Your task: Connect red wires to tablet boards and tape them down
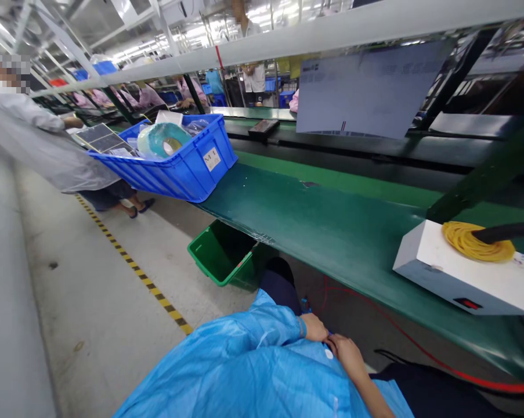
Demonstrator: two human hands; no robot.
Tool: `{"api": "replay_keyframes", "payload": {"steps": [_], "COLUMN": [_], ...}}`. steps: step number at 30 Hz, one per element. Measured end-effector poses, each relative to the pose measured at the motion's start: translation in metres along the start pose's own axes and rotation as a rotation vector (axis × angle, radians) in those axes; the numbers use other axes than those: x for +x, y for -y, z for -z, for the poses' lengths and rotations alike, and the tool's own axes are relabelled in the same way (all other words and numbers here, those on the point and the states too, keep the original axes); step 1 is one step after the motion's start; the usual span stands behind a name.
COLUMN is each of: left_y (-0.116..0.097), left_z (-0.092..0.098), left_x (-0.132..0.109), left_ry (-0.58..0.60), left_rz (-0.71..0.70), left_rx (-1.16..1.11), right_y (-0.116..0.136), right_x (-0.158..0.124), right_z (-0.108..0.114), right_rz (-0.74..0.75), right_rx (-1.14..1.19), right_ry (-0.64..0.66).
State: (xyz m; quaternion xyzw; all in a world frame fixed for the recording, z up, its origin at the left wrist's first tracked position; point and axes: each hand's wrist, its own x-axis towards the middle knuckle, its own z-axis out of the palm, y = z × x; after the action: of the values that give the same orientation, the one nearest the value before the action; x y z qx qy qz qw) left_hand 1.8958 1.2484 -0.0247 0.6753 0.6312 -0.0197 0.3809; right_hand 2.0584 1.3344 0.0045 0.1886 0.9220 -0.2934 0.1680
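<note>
My left hand [314, 328] and my right hand [345, 350] meet in my lap, low in the view, over the front of my light blue smock [244, 360]. Both have their fingers curled in, with the fingertips touching or nearly so. A bit of blue shows between them; whether it is cloth or a small object I cannot make out. A white spot on the smock lies just below the fingers. Beyond my hands runs the edge of the green workbench [314, 215], which neither hand touches.
A blue bin [179, 174] holding a tape roll [163, 140] and bags overhangs the bench's left end. Below stands a green bin [222, 255]. At right, a white box [466, 273] carries coiled yellow cord [477, 241]. A person [48, 133] stands at left; a red cable hangs below.
</note>
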Motion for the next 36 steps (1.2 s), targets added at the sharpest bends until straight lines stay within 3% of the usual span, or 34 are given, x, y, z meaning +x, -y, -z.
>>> {"api": "replay_keyframes", "payload": {"steps": [3, 6, 12, 19, 36], "left_y": [-0.001, -0.002, 0.005, 0.022, 0.032], "left_z": [0.004, 0.007, 0.007, -0.016, -0.029], "left_x": [-0.004, -0.008, 0.0, 0.023, 0.025], "left_ry": [0.106, 0.137, 0.092, 0.055, -0.045], "left_rz": [0.036, 0.047, 0.034, 0.087, 0.072], "left_rx": [0.094, 0.156, 0.166, 0.053, 0.034], "right_y": [0.001, 0.0, 0.0, 0.001, 0.0], "right_x": [0.004, 0.008, 0.012, 0.012, 0.013], "right_z": [-0.002, -0.006, -0.007, -0.003, -0.002], "right_rz": [0.002, -0.007, -0.039, -0.028, -0.052], "right_rx": [0.021, 0.043, 0.048, 0.081, 0.05], "right_ry": [0.015, 0.032, 0.008, 0.031, 0.021]}}
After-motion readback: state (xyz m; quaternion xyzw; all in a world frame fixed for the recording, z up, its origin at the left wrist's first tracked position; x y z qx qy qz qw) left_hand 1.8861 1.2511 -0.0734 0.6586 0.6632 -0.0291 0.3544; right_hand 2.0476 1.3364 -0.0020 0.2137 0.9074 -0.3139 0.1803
